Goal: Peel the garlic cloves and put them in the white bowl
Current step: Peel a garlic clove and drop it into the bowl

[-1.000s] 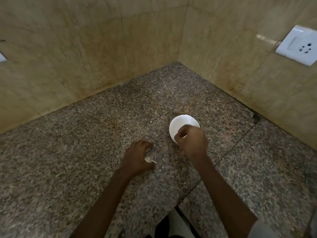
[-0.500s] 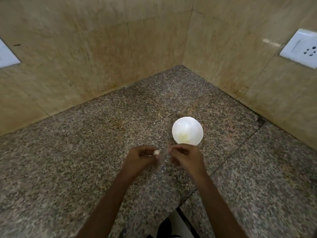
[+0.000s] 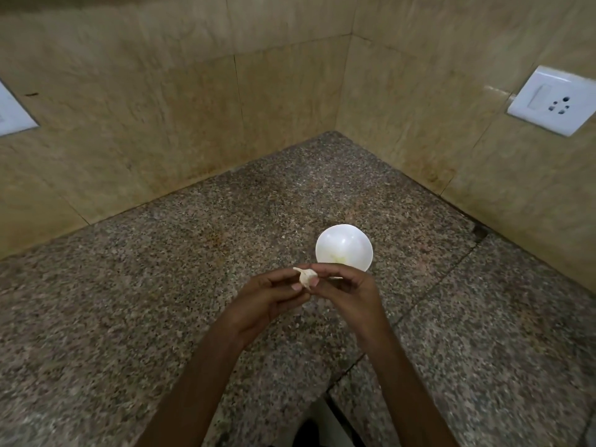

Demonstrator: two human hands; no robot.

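A small pale garlic clove (image 3: pixel 305 277) with its papery skin still on is pinched between the fingertips of both hands, held above the granite counter. My left hand (image 3: pixel 267 298) grips it from the left with thumb and fingers curled. My right hand (image 3: pixel 350 290) pinches it from the right. Just beyond the hands stands the white bowl (image 3: pixel 344 247), with a faint yellowish bit of garlic at its bottom. The bowl's near rim is partly hidden by my right hand.
The speckled granite counter (image 3: pixel 161 285) fills a corner between two beige tiled walls. A white socket plate (image 3: pixel 553 101) sits on the right wall, another white plate (image 3: pixel 13 114) on the left wall. The counter's front edge lies below my forearms.
My right hand has come back from over the bowl to meet the left. The left hand has lifted the clove off the counter, and both hands now hold it raised.
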